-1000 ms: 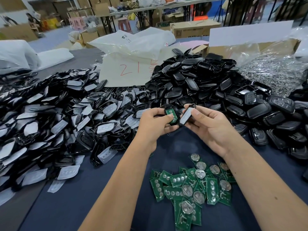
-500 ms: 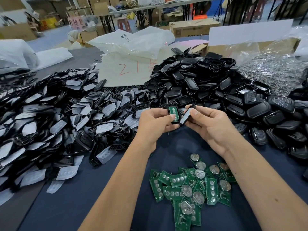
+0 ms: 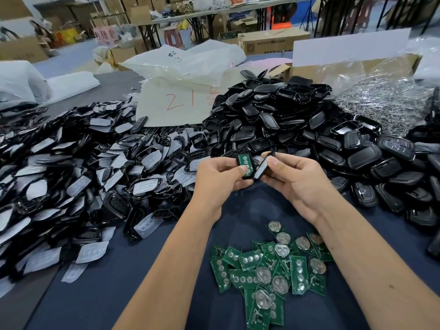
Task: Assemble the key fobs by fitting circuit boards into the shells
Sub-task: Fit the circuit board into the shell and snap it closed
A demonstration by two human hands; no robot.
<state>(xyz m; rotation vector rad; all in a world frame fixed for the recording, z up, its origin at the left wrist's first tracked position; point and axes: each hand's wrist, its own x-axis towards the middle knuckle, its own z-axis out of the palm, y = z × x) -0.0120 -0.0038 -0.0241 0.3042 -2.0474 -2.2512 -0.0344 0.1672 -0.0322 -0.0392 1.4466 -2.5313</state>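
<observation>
My left hand (image 3: 217, 175) holds a black shell half (image 3: 245, 164) with a green circuit board seated in it, board face up, thumb on its lower end. My right hand (image 3: 295, 177) pinches a second shell piece (image 3: 263, 166) with a pale button pad, tilted edge-on right beside the first half. Both are held above the blue table, in front of the shell heaps. A loose pile of green circuit boards (image 3: 269, 270), several with round battery holders, lies on the cloth between my forearms.
A wide heap of black frames with pale button pads (image 3: 83, 172) fills the left. A mound of black shell backs (image 3: 273, 115) rises behind my hands and spreads right. White bags (image 3: 181, 67), a bag of metal parts (image 3: 385, 101) and cartons stand farther back.
My left hand has turned the shell so the green board faces up more squarely. The right hand's piece has come closer beside it. The piles have not moved.
</observation>
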